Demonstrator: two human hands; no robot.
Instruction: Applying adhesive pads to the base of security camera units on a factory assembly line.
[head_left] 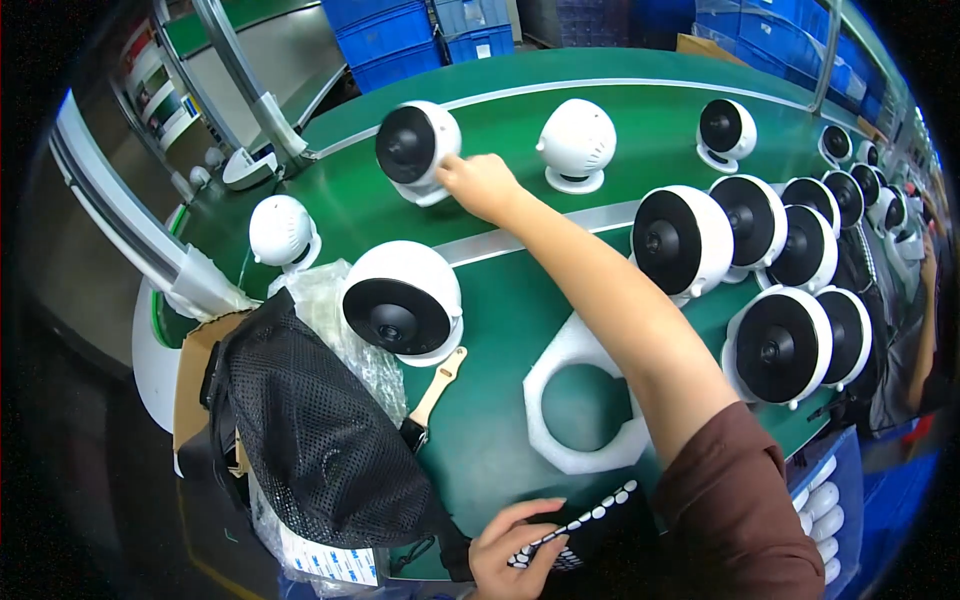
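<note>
At the far left of the green belt stands a white ball-shaped camera (441, 132) with a black front, on a round foot. My right hand (484, 187) reaches across to it, its fingers closed at the lower right side of the shell, by the foot. Their tips are partly hidden. Low in the view, my left hand (515, 552) pinches a black sheet (610, 525) dotted with rows of small white round pads. Nearer me, another such camera (405, 290) sits tilted downward on the green table, and a white octagonal foam ring (545, 420) lies under my right forearm.
Several more cameras (700, 240) crowd the table's right side. Others stand along the belt (640, 130). A black mesh bag (320, 430) lies at the left beside clear plastic wrap (345, 335) and a beige-handled tool (438, 385). White pieces fill a blue bin (850, 500) at lower right.
</note>
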